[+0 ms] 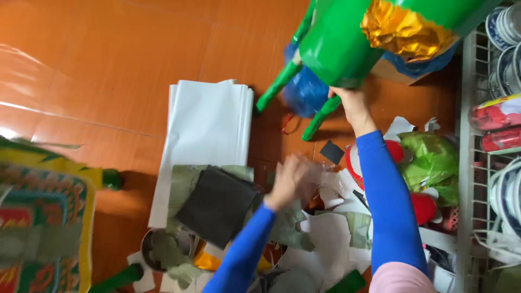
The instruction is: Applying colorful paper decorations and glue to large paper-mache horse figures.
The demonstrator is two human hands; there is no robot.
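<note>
The floor point(97, 59) is glossy orange-brown tile with thin pale grout lines, and a bright glare streaks across its left side, so the light seems to come from that direction. At the right edge stands a white wire rack point(468, 163) holding stacked blue-and-white bowls point(507, 24). A patterned yellow-bordered piece, perhaps a mat point(43, 217), sits at the left.

Red cylindrical packages point(496, 116) lie on the white rack point(467, 163) (far right).

Single head view: you look steeply down from your head, close over glossy orange tiled floor point(108, 65), both forearms in frame.
</note>
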